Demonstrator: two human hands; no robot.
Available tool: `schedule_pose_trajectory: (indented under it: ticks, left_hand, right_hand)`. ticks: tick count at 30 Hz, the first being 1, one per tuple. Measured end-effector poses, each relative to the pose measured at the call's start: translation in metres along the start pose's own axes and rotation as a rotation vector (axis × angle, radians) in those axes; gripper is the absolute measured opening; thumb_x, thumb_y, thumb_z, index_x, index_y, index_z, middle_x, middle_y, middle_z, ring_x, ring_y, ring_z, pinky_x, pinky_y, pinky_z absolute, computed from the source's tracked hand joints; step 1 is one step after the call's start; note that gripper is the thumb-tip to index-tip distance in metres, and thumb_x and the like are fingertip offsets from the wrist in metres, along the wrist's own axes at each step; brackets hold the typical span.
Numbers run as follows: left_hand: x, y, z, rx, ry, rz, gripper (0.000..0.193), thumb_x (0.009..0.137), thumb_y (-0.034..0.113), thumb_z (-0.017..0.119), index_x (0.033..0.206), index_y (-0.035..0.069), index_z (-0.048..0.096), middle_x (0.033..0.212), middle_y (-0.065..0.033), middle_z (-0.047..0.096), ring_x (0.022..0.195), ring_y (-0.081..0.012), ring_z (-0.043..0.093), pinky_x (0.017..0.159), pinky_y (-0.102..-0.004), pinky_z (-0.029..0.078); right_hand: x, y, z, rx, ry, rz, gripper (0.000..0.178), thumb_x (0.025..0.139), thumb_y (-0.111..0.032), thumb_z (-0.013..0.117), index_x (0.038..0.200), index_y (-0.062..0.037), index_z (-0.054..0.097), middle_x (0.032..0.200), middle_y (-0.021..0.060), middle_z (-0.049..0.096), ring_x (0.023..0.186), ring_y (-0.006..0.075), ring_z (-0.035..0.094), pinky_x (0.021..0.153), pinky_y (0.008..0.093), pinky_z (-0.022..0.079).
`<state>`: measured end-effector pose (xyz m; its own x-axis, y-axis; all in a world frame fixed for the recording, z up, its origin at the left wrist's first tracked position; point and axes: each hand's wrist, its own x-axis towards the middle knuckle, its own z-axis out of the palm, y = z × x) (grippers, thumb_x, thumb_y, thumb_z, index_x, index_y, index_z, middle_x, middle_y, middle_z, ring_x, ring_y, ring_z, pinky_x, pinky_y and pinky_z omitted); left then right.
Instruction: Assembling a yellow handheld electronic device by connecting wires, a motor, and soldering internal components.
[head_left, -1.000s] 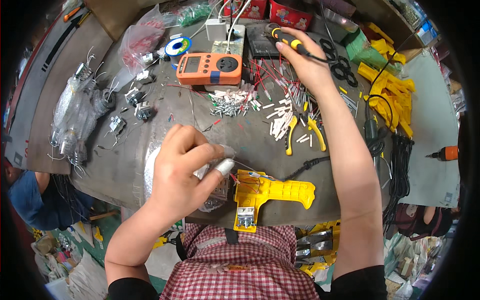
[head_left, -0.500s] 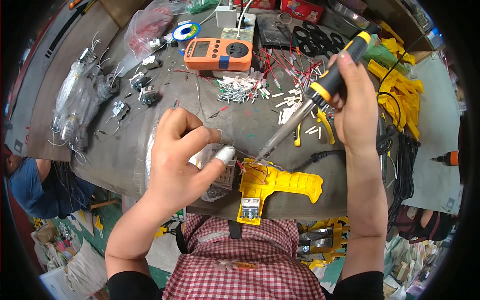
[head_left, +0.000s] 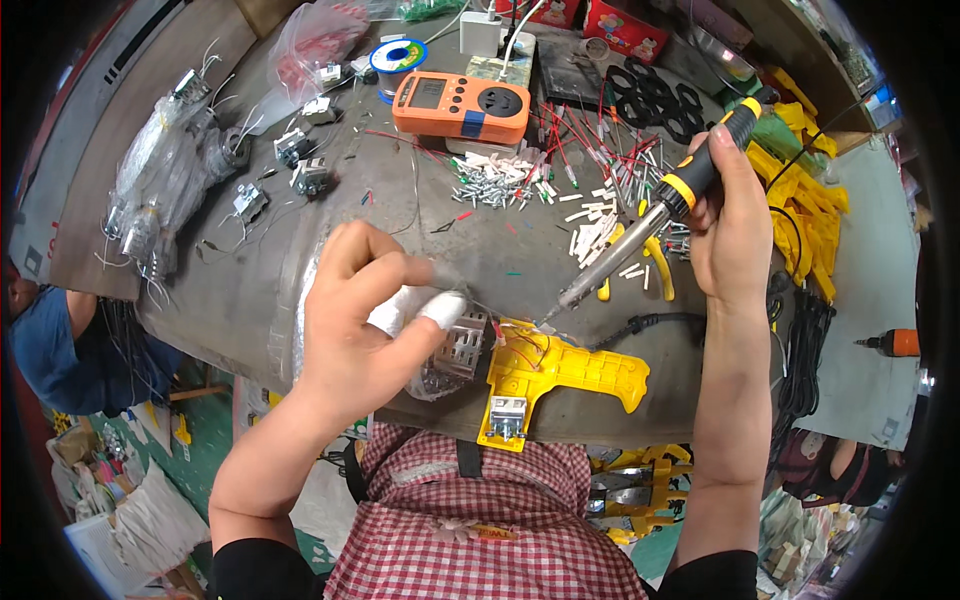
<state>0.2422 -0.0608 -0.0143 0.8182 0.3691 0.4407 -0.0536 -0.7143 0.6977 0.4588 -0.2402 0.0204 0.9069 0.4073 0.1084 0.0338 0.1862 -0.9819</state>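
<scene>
My right hand (head_left: 735, 225) grips the black-and-yellow handle of a soldering iron (head_left: 622, 252), which slants down and left. Its tip is close to the top edge of a yellow plastic gun-shaped housing half (head_left: 595, 373), near thin red wires (head_left: 522, 345); I cannot tell if it touches. My left hand (head_left: 360, 305) is closed in a pinch, white wrapping on the thumb tip, on a thin strand of solder wire (head_left: 482, 303) pointing toward the housing. A metal switch-like part (head_left: 507, 416) sits in the housing's lower end. Beside the left hand lies a slotted metal part (head_left: 464, 346).
An orange meter (head_left: 462, 105) and a solder spool (head_left: 398, 60) stand farther back. Small metal and white pieces (head_left: 500, 178) lie heaped before them. Yellow-handled pliers (head_left: 660, 268) rest under the iron. Yellow housings (head_left: 800, 210) are piled right, wrapped parts (head_left: 165, 200) left. A co-worker (head_left: 85, 345) sits left.
The iron's tip has shifted right, slightly away from the wires at the housing's top, with my right hand moving right and down. My left hand keeps its pinch. The view has shifted a little.
</scene>
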Motion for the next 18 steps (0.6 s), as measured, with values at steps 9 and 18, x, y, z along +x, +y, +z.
schedule_pose_trajectory:
  ticks: [9,18]
  left_hand:
    - [-0.041,-0.018,-0.012,0.317,-0.179,-0.047,0.029,0.065,0.020,0.076,0.088,0.008,0.063,0.080,-0.0042,0.053,0.079,-0.0247,0.051,0.087,-0.0428,0.032]
    - [-0.027,0.013,0.021,0.028,-0.283,-0.069,0.086,0.072,0.018,0.073,0.141,0.002,0.024,0.115,-0.0079,0.063,0.112,-0.0274,0.056,0.108,-0.0442,0.022]
  right_hand:
    - [0.035,0.001,-0.013,-0.305,0.210,-0.537,0.030,0.096,-0.030,0.055,0.101,-0.0011,0.051,0.081,0.0053,0.060,0.065,0.0090,0.054,0.061,0.0229,0.044]
    - [0.086,0.046,0.008,-0.630,0.114,-0.517,0.026,0.091,-0.023,0.060,0.107,-0.0030,0.059,0.086,0.0113,0.065,0.079,0.0196,0.063,0.074,0.0307,0.048]
